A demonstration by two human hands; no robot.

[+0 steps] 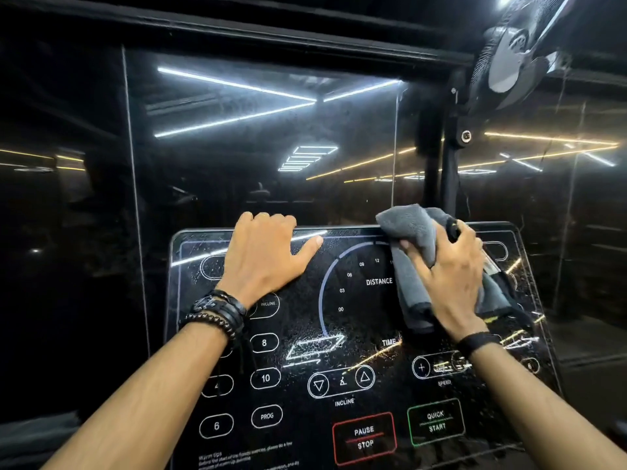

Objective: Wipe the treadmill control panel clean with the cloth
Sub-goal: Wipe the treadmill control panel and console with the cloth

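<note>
Landmark: DISTANCE dial in the middle of the control panel.

Left of dial: left hand lies on the panel's upper left, fingers hooked over the top edge, thumb stretched out toward the dial. It holds nothing. Looks like a brace, steadying the tilted console against the wiping push. Bracelets on that wrist sit just above the INCLINE label, near the glass, so a possible scratch or smear source.

Below the dial: preset buttons, incline arrows, PAUSE/STOP and QUICK START look untouched; specks and droplets show across the glass here. Judgement: wipe is early, most of the panel still to do.

Right of dial: right hand presses the grey cloth flat to the panel, fingers spread over it, thumb tucked into a fold. Cloth is bunched, its top corner standing above the panel's top edge, its lower end trailing under the palm. Starting at the upper right makes sense: work downward so residue is dragged toward the uncleaned area.

Risk: passes over the START/STOP keys could trigger them if the unit is live.
</note>
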